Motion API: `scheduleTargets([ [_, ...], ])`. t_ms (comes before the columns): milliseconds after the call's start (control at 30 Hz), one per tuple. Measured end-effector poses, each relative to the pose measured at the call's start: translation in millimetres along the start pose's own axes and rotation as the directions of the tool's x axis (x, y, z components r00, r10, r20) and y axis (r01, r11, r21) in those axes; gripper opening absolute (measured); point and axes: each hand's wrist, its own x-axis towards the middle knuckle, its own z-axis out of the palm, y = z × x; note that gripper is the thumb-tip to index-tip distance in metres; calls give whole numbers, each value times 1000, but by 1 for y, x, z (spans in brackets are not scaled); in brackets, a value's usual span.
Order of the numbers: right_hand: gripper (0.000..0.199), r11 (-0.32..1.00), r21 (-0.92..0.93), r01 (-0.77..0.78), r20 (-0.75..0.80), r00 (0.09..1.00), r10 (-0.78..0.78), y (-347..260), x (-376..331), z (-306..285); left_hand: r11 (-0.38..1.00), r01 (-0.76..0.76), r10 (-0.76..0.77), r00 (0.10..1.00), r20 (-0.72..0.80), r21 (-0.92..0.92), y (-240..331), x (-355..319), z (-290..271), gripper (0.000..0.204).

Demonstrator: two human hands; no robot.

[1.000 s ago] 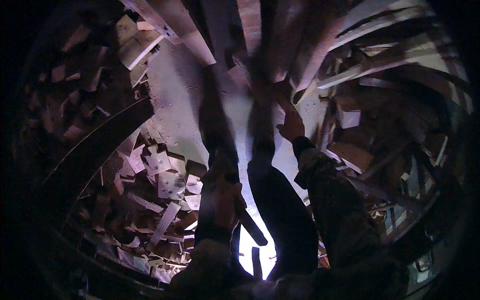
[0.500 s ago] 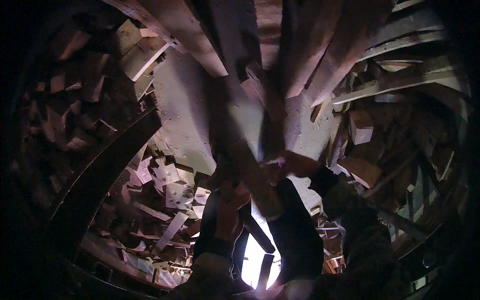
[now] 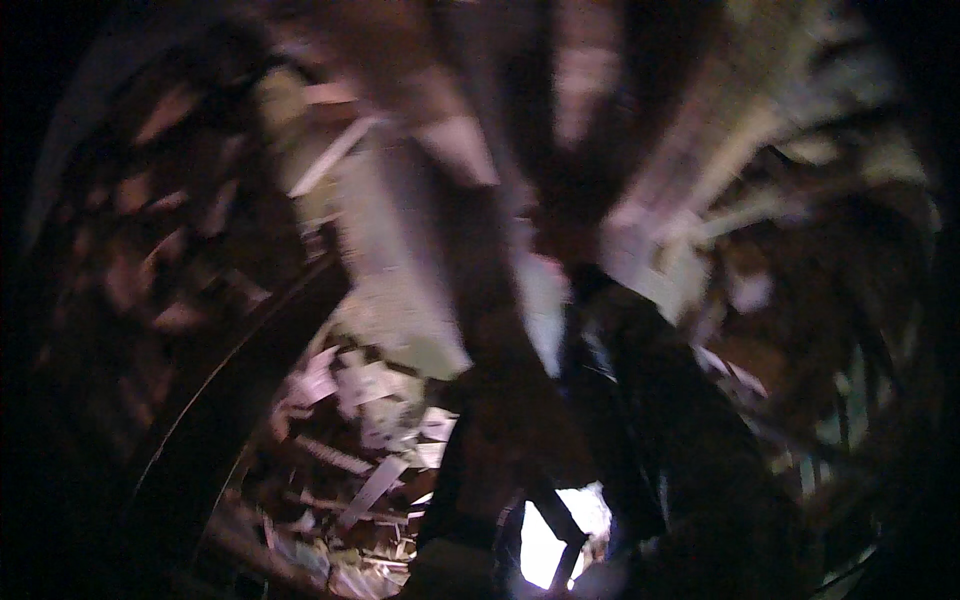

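Observation:
The picture is dark and smeared by motion. My right hand point(image 3: 575, 235) reaches forward, up against the near ends of the long wooden boards point(image 3: 660, 170); its fingers are too blurred to read. Low in the middle, my left hand point(image 3: 515, 425) is a dark brownish shape in shadow, its fingers not visible. Just ahead of it lies a dark band that could be a board or a shadow. Beneath the boards runs a pale, flat surface point(image 3: 385, 270), between my arms and the board stack.
Wood offcuts point(image 3: 375, 400) lie heaped on the left, with more scraps point(image 3: 750, 290) on the right. A dark curved edge point(image 3: 250, 350) crosses the left side. Bright light point(image 3: 550, 540) shows at the bottom, with a dark strip across it.
My right hand has moved forward from the middle to the board ends. The wood strip near my hands is no longer distinct. The whole view has shifted slightly and blurred.

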Motion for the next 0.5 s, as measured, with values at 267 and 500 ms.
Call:
scheduleTargets([
  [267, 77, 991, -135, 5, -322, 945, -49, 125, -113, -64, 994, 72, -74, 997, 17, 84, 6, 2, -5, 50],
  [500, 62, 907, -32, -419, -366, 850, 379, 197, -87, -123, 983, 101, -93, 994, -56, 152, 8, -10, -12, 49],
])
